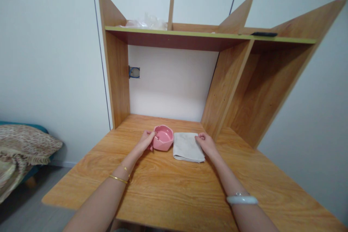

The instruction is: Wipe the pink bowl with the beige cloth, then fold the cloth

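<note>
A pink, angular ashtray [163,138] with notches in its rim stands on the wooden desk [168,188]. My left hand [147,140] grips its left side, with the thumb over the rim and the other fingers partly hidden. Just right of the ashtray lies a folded pale grey cloth [186,147], flat on the desktop. My right hand [206,142] is closed at the cloth's upper right edge, pinching it between thumb and fingers.
A wooden shelf unit [174,34] rises at the back of the desk. On it are clear plastic bags [148,22] and a dark flat object [264,34]. An open socket box [134,72] is in the wall. A blanket-covered seat [24,148] stands at left.
</note>
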Tool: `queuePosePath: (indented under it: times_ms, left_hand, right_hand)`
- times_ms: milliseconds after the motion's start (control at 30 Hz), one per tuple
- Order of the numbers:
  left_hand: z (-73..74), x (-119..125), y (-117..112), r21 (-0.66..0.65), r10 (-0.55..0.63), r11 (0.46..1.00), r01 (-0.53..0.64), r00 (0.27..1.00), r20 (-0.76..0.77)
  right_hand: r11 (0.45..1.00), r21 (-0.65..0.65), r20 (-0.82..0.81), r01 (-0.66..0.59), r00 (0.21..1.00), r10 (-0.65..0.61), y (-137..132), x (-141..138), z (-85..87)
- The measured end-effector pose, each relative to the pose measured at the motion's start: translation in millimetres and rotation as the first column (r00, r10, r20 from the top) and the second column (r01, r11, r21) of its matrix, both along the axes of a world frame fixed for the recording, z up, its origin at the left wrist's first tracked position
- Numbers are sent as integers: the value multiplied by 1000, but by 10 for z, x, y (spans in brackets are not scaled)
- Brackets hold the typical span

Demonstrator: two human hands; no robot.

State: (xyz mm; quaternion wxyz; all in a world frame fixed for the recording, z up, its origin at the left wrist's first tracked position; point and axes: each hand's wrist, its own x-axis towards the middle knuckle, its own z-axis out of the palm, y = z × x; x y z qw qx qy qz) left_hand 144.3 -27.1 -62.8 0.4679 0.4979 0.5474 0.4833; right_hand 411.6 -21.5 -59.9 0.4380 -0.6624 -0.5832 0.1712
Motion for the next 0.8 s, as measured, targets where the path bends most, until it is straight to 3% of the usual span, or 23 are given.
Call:
queuePosePath:
  times_ms: [200,467,567,800]
  left_hand:
    - [31,24,-23,-18,-10,1000,9,999,-40]
    - [15,34,-20,-30,-39,999,38,998,-51]
    - [9,40,-23,-26,-23,999,21,998,-52]
    - [17,38,-33,-18,-34,999,33,997,-71]
  right_hand:
    - [997,79,-357,-1,934,29,-83,41,160]
    - [976,213,-575,49,814,85,-146,115,438]
    - [967,242,-589,80,804,81,-159,168,611]
    - [931,334,-470,147,882,29,-181,420,1041]
